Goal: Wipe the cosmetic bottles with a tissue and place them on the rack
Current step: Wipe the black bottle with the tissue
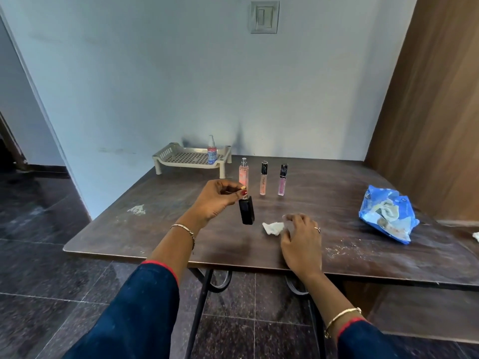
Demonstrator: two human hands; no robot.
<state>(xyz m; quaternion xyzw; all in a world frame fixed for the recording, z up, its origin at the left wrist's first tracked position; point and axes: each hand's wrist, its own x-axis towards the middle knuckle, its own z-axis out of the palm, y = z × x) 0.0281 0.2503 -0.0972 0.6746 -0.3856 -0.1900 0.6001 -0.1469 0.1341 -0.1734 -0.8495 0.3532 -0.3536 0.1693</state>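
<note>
L hand [215, 200] pinches black bottle [246, 210] by its cap, well in front of rack [166, 154], likely baring its body for wiping. R hand [300, 237], fingers loose, touches tissue [272, 228].

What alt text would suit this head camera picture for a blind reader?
A person's left hand holds a black bottle by its top at a table, while the right hand rests by a crumpled tissue. Behind stand three slim bottles, and a beige rack carrying one pump bottle; a blue packet lies to the right.
</note>
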